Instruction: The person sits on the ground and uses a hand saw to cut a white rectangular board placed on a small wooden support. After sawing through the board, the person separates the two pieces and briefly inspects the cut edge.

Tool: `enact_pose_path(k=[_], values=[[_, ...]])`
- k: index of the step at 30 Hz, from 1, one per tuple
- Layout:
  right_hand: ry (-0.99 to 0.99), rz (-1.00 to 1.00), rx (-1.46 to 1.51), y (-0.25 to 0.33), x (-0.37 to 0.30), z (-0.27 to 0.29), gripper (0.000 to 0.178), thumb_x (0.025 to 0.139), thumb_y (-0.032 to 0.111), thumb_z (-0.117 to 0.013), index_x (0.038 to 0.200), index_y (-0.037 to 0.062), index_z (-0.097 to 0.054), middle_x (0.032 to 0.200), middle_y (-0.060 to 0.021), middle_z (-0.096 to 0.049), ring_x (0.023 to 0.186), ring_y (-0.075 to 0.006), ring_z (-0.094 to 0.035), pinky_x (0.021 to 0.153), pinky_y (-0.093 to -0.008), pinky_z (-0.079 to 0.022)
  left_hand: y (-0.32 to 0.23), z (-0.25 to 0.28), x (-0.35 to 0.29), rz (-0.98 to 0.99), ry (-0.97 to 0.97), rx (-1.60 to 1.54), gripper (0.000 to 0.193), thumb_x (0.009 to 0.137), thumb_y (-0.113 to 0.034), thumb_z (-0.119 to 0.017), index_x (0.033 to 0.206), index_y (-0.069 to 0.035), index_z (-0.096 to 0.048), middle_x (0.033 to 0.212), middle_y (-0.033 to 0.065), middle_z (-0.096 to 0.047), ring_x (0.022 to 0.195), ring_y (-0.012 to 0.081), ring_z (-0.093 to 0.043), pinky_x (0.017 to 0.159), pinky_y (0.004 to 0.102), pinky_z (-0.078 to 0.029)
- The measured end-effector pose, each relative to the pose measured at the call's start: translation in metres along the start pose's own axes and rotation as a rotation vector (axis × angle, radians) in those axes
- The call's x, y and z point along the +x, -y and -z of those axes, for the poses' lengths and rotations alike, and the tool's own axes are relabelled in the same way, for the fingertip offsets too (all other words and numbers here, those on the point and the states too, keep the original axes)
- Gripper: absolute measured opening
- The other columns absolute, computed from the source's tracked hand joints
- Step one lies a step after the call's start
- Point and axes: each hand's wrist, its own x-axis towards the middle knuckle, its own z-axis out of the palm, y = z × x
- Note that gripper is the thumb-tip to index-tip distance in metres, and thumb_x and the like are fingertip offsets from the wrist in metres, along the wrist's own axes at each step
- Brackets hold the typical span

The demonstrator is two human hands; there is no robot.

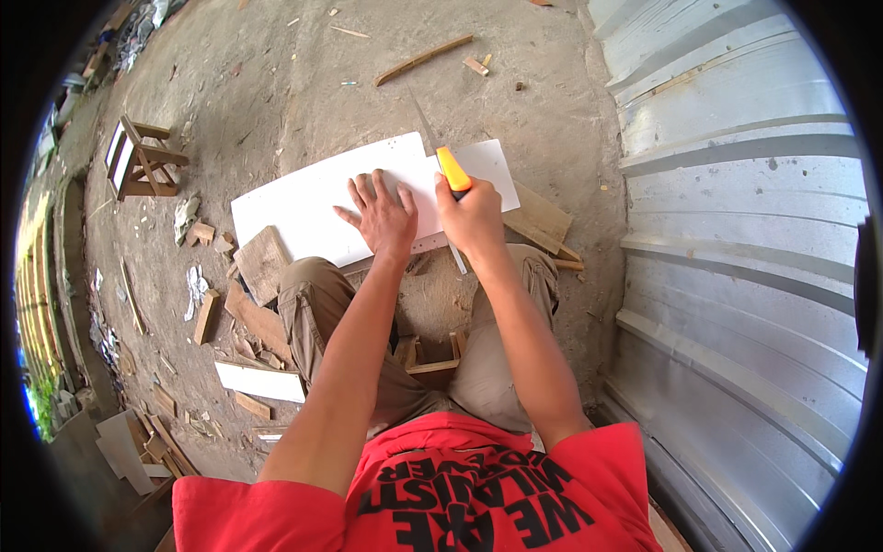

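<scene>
Left grip (384,219), as I watch from afar, has its fingers apart and rests flat on a white board (299,204), which lies just ahead of the knees (308,281). Next along, I have the right grip (473,215) clamped on the yellow handle of a saw (449,166), its thin blade showing past the board's far edge. Farther right I see a brown plank (540,219) and a ridged metal wall (727,207).
</scene>
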Motion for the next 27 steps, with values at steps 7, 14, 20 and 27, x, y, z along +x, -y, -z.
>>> enact_pose_path(k=[7, 14, 20, 27], values=[[0.051, -0.061, 0.067, -0.015, -0.092, 0.026, 0.037, 0.096, 0.029, -0.066, 0.076, -0.0017, -0.062, 0.059, -0.0125, -0.06, 0.051, -0.0266, -0.057, 0.052, -0.0392, -0.042, 0.013, 0.0, 0.002, 0.014, -0.043, -0.004, 0.055, 0.099, -0.041, -0.042, 0.146, -0.013, -0.041, 0.154, 0.0147, -0.033, 0.152, 0.0315, -0.018, 0.119, 0.0677, -0.001], [0.107, -0.198, 0.112, 0.02, -0.235, 0.12, 0.018, 0.095, 0.012, -0.067, 0.086, -0.0037, -0.064, 0.06, -0.0041, -0.055, 0.058, -0.0061, -0.053, 0.051, -0.0295, -0.041, 0.014, -0.009, -0.005, -0.016, -0.018, 0.017, 0.055, 0.1, -0.04, -0.038, 0.147, -0.012, -0.039, 0.154, 0.0169, -0.032, 0.153, 0.0332, -0.015, 0.118, 0.0683, 0.0], [0.096, -0.065, 0.077, -0.004, -0.09, 0.042, 0.035, 0.098, 0.028, -0.063, 0.082, -0.0034, -0.065, 0.058, -0.0107, -0.057, 0.051, -0.0151, -0.055, 0.051, -0.0349, -0.042, 0.018, -0.007, 0.001, -0.004, -0.057, 0.015, 0.056, 0.099, -0.041, -0.04, 0.146, -0.011, -0.041, 0.154, 0.0167, -0.034, 0.152, 0.0333, -0.017, 0.118, 0.0691, 0.0], [-0.016, 0.102, 0.067, -0.019, -0.019, -0.007, 0.038, 0.097, 0.028, -0.063, 0.076, -0.0035, -0.062, 0.056, -0.0152, -0.055, 0.05, -0.0252, -0.055, 0.053, -0.0382, -0.043, 0.004, -0.003, -0.005, 0.013, -0.008, -0.006, 0.057, 0.098, -0.041, -0.042, 0.147, -0.012, -0.041, 0.154, 0.0158, -0.034, 0.153, 0.0323, -0.016, 0.118, 0.0687, 0.0]])
